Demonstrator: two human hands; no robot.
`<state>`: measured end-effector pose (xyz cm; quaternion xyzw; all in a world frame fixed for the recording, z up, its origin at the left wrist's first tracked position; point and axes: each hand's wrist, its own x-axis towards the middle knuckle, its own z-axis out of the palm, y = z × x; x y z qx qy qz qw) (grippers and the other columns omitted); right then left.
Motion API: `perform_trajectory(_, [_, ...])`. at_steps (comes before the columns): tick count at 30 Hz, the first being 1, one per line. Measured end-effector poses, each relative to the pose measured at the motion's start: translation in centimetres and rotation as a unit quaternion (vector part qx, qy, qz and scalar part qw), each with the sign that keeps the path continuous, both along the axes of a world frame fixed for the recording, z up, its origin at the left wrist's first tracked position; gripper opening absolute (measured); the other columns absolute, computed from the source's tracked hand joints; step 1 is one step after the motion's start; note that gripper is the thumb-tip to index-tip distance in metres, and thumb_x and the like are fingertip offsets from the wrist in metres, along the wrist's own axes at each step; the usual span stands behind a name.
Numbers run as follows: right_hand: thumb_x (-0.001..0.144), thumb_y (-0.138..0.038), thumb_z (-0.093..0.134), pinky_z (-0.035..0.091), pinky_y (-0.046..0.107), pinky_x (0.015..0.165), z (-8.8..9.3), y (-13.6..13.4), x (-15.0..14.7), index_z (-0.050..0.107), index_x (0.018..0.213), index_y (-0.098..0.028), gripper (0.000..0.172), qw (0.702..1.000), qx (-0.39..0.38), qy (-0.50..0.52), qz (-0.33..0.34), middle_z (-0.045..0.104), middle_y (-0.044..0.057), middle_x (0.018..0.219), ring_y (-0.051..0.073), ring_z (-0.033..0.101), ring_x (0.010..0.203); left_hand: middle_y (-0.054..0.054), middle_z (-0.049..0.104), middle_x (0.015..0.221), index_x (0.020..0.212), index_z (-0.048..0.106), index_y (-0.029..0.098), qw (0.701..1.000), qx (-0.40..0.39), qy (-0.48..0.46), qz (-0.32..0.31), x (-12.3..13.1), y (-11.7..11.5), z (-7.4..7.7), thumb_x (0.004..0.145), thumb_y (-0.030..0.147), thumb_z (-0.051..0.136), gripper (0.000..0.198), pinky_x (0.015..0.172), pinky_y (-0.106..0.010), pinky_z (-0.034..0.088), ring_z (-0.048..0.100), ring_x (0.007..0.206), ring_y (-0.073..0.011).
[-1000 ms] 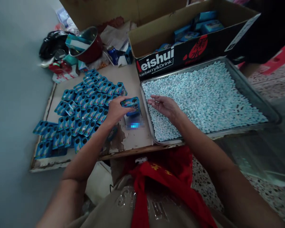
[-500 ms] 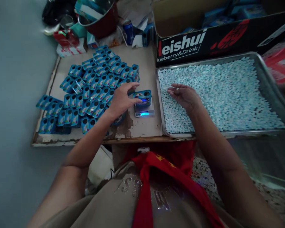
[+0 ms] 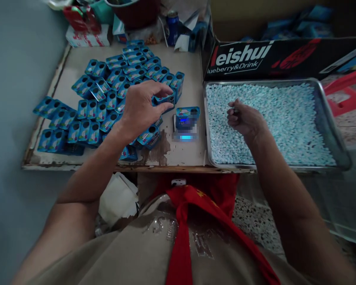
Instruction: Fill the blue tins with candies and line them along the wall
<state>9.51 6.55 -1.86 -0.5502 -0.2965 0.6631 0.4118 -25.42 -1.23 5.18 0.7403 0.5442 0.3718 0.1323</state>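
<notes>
One curled right hand [image 3: 245, 119] above pale pellets [image 3: 287, 126]

The light is dim and bluish; a display [image 3: 185, 137] glows cyan at centre, amid pixelation. The carton [image 3: 284, 59] darkens inside, toward one o'clock; four o'clock blurs.

Pixelation at centre keeps us from reading the scale [image 3: 185, 137]. Our left grip [image 3: 140, 105] hides some blue boxes [image 3: 84, 132]. The frame crops the red pot [image 3: 136, 14], upper left. We cannot tell whether our right grip [image 3: 245, 118] encloses anything.
</notes>
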Motion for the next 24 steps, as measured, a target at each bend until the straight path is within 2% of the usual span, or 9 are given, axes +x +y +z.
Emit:
perform_trajectory(3, [0.115, -0.007, 0.061, 0.041, 0.011, 0.045, 1.6, -0.9, 0.8, 0.071, 0.09, -0.018, 0.029, 0.999, -0.001, -0.029, 0.015, 0.064, 0.0, 0.07, 0.007, 0.052, 0.051, -0.001, 0.086, 0.118, 0.111, 0.085, 0.038, 1.0, -0.004, -0.013, -0.011, -0.1, 0.4, -0.1, 0.085, 0.034, 0.095, 0.028, 0.114, -0.055, 0.067, 0.08, 0.116, -0.0331])
perform_trajectory(5, [0.112, 0.002, 0.058, 0.043, 0.012, 0.048, 2.3, -1.8, 1.4, 0.075, 0.092, -0.016, 0.032, 0.998, 0.004, -0.062, 0.03, 0.067, 0.003, 0.072, 0.008, 0.054, 0.053, 0.0, 0.085, 0.119, 0.11, 0.086, 0.038, 1.0, -0.014, -0.016, -0.019, 0.1, 0.7, 0.0, 0.085, 0.033, 0.096, 0.028, 0.118, -0.057, 0.064, 0.079, 0.118, -0.0346])
perform_trajectory(9, [0.117, 0.002, 0.052, 0.041, 0.014, 0.049, 2.7, -3.3, 2.2, 0.079, 0.092, -0.013, 0.04, 0.991, -0.005, -0.121, 0.051, 0.069, 0.004, 0.069, 0.008, 0.053, 0.052, -0.002, 0.083, 0.124, 0.114, 0.086, 0.034, 0.999, -0.035, 0.014, -0.038, 0.8, 1.3, 0.7, 0.087, 0.031, 0.098, 0.03, 0.127, -0.064, 0.055, 0.075, 0.13, -0.0392])
perform_trajectory(12, [0.117, 0.003, 0.051, 0.043, 0.015, 0.052, 2.4, -3.8, 2.1, 0.078, 0.091, -0.015, 0.041, 0.988, -0.011, -0.145, 0.057, 0.069, 0.004, 0.069, 0.008, 0.054, 0.054, -0.002, 0.08, 0.123, 0.116, 0.085, 0.034, 0.997, -0.038, 0.035, -0.056, 1.6, 1.7, 1.0, 0.086, 0.029, 0.098, 0.033, 0.134, -0.069, 0.046, 0.07, 0.137, -0.0432])
perform_trajectory(15, [0.115, 0.004, 0.055, 0.047, 0.015, 0.055, 1.9, -3.9, 2.0, 0.078, 0.091, -0.016, 0.039, 0.985, -0.003, -0.152, 0.075, 0.072, 0.004, 0.071, 0.009, 0.057, 0.057, -0.005, 0.079, 0.126, 0.12, 0.084, 0.033, 0.996, -0.04, 0.048, -0.066, 2.3, 2.1, 1.0, 0.084, 0.026, 0.098, 0.039, 0.135, -0.071, 0.043, 0.068, 0.139, -0.0475])
perform_trajectory(17, [0.113, 0.005, 0.059, 0.05, 0.015, 0.058, 1.9, -3.8, 2.0, 0.08, 0.093, -0.016, 0.035, 0.982, 0.014, -0.158, 0.098, 0.074, 0.004, 0.074, 0.009, 0.06, 0.06, -0.006, 0.077, 0.132, 0.128, 0.083, 0.032, 0.995, -0.044, 0.062, -0.069, 2.6, 2.4, 0.5, 0.083, 0.024, 0.098, 0.048, 0.134, -0.07, 0.043, 0.066, 0.141, -0.0487])
perform_trajectory(20, [0.111, 0.001, 0.067, 0.052, 0.017, 0.058, 2.4, -3.2, 1.5, 0.084, 0.1, -0.016, 0.027, 0.976, 0.048, -0.163, 0.134, 0.074, 0.003, 0.073, 0.01, 0.06, 0.058, -0.009, 0.076, 0.136, 0.134, 0.08, 0.03, 0.991, -0.07, 0.083, -0.074, 2.9, 3.0, -1.2, 0.082, 0.025, 0.1, 0.056, 0.134, -0.065, 0.046, 0.065, 0.143, -0.0487])
perform_trajectory(24, [0.103, -0.006, 0.08, 0.047, 0.019, 0.049, 3.5, -1.7, -1.7, 0.088, 0.101, -0.017, 0.014, 0.97, 0.108, -0.127, 0.175, 0.074, 0.002, 0.072, 0.01, 0.058, 0.053, -0.011, 0.077, 0.129, 0.129, 0.08, 0.024, 0.991, -0.102, 0.047, -0.067, 3.1, 3.9, -3.9, 0.077, 0.021, 0.101, 0.057, 0.132, -0.057, 0.049, 0.068, 0.141, -0.0462])
